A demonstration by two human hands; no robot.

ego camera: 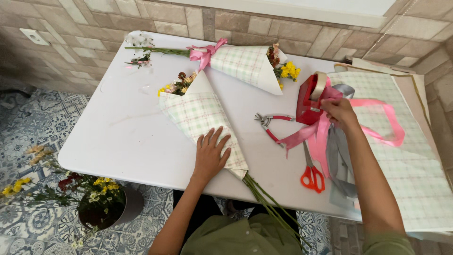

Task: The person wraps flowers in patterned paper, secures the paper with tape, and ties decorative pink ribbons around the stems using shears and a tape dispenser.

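Bouquet: long axis diagonal, flowers toward far left corner of tabletop, stems over near edge.
Left hand: flat, open, pressing the wrap.
Right hand: closed on pink ribbon beside tape dispenser.

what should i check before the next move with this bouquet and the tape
1. Left hand pressing flat on the wrapped bouquet: ok.
2. Paper cone closed around the stems under the palm: ok, seam itself cannot tell.
3. Right hand at the red tape dispenser: ok.
4. Tape strip pulled free: cannot tell, fingers hide it.
5. Pink ribbon clear of the dispenser: not ok, it drapes against it.
6. Scissors and pliers on the table near the hands: ok.
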